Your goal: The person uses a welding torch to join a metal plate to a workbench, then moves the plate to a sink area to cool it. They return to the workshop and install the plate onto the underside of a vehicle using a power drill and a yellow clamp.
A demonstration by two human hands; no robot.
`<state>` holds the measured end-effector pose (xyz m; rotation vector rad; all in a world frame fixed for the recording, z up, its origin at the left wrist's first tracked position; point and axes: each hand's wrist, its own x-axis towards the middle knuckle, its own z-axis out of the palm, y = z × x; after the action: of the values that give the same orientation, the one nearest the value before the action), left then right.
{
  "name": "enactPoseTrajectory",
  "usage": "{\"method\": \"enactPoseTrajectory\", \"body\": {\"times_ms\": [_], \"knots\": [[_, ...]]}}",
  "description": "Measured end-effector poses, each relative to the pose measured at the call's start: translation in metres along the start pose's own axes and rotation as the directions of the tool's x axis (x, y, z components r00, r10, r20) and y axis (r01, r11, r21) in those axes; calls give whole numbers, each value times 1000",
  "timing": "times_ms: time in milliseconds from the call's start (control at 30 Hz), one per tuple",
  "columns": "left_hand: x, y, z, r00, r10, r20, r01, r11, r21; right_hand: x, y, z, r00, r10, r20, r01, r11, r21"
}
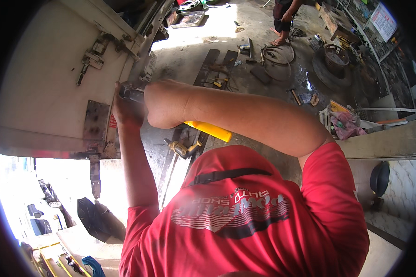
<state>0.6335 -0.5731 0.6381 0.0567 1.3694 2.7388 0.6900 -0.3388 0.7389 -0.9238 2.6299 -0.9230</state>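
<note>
My right hand point(165, 104) is closed in a fist in front of my chest, wrapped round a tool. A bright yellow handle point(209, 131) sticks out below that forearm; the fist hides its join to the tool's other end. A grey metal piece point(133, 93) with a rounded end lies between my two hands; I cannot tell whether it is part of the same tool. My left hand point(127, 111) is raised beside the cream panel point(55, 92), its fingers curled at the metal piece and panel edge. What it grips is partly hidden. A metal latch point(96, 54) is mounted on the panel.
A yellow drill point(184, 148) lies below my hands near long dark metal bars point(208, 64). Hammers point(296, 97), a hose coil point(278, 60) and a tyre point(328, 76) with a basket point(336, 59) are on the floor. Another person point(284, 21) stands at the back.
</note>
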Motion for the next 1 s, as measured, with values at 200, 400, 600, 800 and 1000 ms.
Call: {"method": "enactPoseTrajectory", "body": {"times_ms": [200,400,600,800,1000], "knots": [[-21,10,-11,996,79,32,-80,996,40,6,-6,4,998,-10,69,13,998,-54],[-33,11,-44,989,111,99,-114,993,31,-2,-18,5,994,-46,103,42,998,41],[-40,7,-27,992,83,93,-82,996,-15,-12,-23,2,997,-32,66,34,999,-32],[-48,5,-21,945,101,310,-33,975,-219,-12,-26,6,993,-30,116,26,999,32],[-66,-6,10,978,112,-174,-143,973,-182,-7,-10,27,997,-73,-22,76,979,187]]}}
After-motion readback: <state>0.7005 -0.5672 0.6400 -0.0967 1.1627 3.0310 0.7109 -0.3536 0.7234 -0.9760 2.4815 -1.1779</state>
